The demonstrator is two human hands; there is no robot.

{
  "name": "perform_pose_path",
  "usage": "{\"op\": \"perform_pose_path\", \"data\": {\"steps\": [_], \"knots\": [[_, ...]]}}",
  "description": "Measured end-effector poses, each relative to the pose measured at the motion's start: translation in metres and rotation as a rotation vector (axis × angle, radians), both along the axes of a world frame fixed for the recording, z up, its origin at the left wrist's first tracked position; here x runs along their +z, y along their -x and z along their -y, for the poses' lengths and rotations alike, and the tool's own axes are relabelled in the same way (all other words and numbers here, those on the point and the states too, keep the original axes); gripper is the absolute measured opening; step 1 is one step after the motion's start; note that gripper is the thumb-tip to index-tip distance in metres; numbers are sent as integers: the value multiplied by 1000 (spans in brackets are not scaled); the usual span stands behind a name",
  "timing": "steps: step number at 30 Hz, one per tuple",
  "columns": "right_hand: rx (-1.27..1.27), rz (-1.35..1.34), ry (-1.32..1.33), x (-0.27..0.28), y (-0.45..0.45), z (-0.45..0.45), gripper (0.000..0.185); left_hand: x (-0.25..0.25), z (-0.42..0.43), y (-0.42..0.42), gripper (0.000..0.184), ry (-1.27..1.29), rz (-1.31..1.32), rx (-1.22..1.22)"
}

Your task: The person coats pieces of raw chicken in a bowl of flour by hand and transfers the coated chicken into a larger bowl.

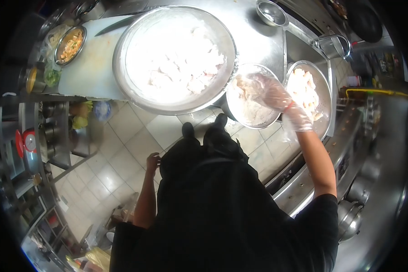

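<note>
My right hand (272,93), in a clear plastic glove, reaches into a metal bowl (255,127) of white, flour-like powder. Its bent fingers close around pale, powder-coated pieces (243,87), whose kind is hard to make out. Right of it, a bowl (323,88) holds pale raw-looking chunks (302,86). To the left stands a wide metal basin (121,77) with white-coated pieces (186,72), partly washed out by glare. Bare and empty, my left hand (153,162) hangs beside my body over the floor, fingers loosely bent and apart.
A knife (115,26) lies on the pale cutting board (93,68), near a small bowl of orange-coloured food (70,45). A small metal bowl (272,13) stands at the back of the steel counter (254,43). Shelves (45,136) line the left; pots (350,220) sit at right.
</note>
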State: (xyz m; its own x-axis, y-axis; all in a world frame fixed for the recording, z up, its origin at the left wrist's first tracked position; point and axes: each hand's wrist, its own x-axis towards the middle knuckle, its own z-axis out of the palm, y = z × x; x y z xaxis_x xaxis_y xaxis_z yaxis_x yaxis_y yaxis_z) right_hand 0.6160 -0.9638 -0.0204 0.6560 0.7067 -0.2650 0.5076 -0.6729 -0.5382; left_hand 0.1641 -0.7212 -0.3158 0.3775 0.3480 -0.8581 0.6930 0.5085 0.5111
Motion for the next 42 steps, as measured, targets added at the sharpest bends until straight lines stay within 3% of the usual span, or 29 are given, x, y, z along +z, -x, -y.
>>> {"op": "perform_pose_path", "data": {"steps": [2,3,6,8,10,11,13,14,16,19,22,24,26,28,30,34,36,37,40,42], "knots": [[34,-148,-43,54,11,-9,54,-13,-1,7,23,-2,22,-24],[2,-270,-106,50,8,-6,64,-23,2,12,23,-2,22,-25],[131,-68,-51,36,10,-7,68,-33,8,23,22,-29,27,-9],[113,-97,-207,-11,18,-8,62,-24,10,20,21,-186,-14,-215],[92,-123,-363,-87,15,7,56,-11,9,14,21,-164,-25,-187],[220,287,-83,-136,3,16,49,-12,7,15,21,-100,-56,-131],[-130,25,159,-65,20,-18,40,-10,4,15,22,-36,-88,-78],[-135,27,158,-46,21,-19,40,-6,2,12,22,-17,-92,-66],[-22,96,319,-30,19,-22,39,-2,-5,3,23,0,-90,-50],[17,292,209,-45,-7,9,43,0,-5,2,24,-4,-11,13],[243,126,165,7,8,3,52,-4,-2,1,23,-8,17,4],[345,196,184,-7,12,3,59,-20,2,6,22,-109,27,-115],[536,500,24,-45,12,4,57,-76,4,36,21,-238,123,-263],[432,494,116,-43,24,-10,52,-82,3,38,21,-369,218,-415],[158,226,206,-50,26,-11,47,-41,6,16,21,-58,-41,-147],[44,169,243,-47,26,-10,43,-10,-4,-3,24,14,-26,-121],[-89,40,113,-43,16,-4,45,-6,-7,-3,26,-1,4,-45],[-56,101,-117,-42,6,3,41,-4,-8,-3,26,-1,-1,-25],[-327,-313,-35,32,2,-7,38,1,-1,4,27,-13,58,9],[-312,-330,-156,52,-9,-13,40,-6,4,10,26,19,70,51]]}}
